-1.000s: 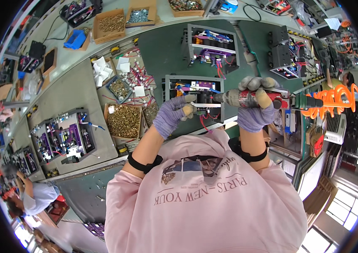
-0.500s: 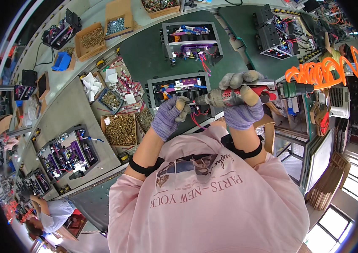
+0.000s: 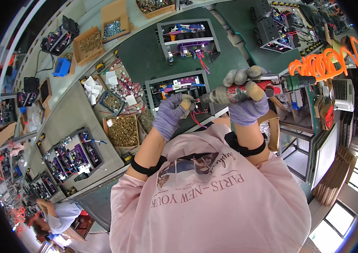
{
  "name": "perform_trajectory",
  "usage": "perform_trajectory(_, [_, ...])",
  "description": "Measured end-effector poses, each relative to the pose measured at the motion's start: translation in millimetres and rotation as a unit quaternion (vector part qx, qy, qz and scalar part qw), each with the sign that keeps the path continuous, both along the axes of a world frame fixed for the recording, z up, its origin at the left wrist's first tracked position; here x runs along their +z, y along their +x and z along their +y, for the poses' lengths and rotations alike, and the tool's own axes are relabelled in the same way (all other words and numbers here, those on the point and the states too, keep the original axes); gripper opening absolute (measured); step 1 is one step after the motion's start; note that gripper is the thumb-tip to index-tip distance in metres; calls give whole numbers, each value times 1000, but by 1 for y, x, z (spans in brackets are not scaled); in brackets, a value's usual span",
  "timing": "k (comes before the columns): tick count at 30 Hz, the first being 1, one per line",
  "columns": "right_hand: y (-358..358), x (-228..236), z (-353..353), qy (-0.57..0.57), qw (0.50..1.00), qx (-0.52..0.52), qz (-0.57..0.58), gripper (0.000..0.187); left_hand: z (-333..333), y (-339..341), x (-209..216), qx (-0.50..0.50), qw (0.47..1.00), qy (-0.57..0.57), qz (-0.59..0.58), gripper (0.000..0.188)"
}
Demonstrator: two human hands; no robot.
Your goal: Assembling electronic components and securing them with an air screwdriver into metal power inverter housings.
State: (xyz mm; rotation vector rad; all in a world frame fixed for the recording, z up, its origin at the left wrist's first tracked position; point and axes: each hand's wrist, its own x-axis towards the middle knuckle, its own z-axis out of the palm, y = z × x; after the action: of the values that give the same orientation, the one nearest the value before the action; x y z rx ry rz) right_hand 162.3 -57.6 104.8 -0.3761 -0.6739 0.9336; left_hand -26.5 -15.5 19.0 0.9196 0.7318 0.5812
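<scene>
My right hand, in a grey-palmed glove with a purple cuff, is wrapped round a red pneumatic screwdriver. The tool lies level, its tip pointing left. Close to that tip is my left hand, gloved alike, with thumb and fingers pinched together; whatever they hold is too small to make out. Both hands are over the near edge of a grey-framed electronic unit with purple parts, blue wires and red leads. Behind it stands a second similar unit. Gloves and tool hide part of the near unit's front.
An orange coiled air hose runs right from the screwdriver. To the left are a box of brass screws, a small screw tray and scattered connectors. Another unit lies further left. A co-worker is at lower left.
The screwdriver and my right hand have shifted slightly right. My left hand has turned a little, still pinched near the tool's tip. The whole view has moved slightly.
</scene>
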Motion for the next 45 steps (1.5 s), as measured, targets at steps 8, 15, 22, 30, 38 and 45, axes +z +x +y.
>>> perform_trajectory(8, [9,-5,-6,-10,999,-23,28,25,10,10,-12,-82,963,-231,-114,35])
perform_trajectory(15, [19,-7,-9,-7,997,-68,21,25,12,23,-19,-65,920,-356,-148,35])
perform_trajectory(22, [20,-6,-11,-5,995,-92,23,25,16,30,-16,-60,918,-349,-179,33])
perform_trajectory(30, [22,-11,-7,-7,996,-85,13,25,14,33,-7,-31,951,-273,-143,32])
perform_trajectory(38, [30,-10,-3,-13,992,-121,19,25,52,14,-72,-61,971,-229,24,41])
perform_trajectory(45, [53,-22,-6,-32,981,-193,7,21,71,60,-36,-214,779,426,406,34])
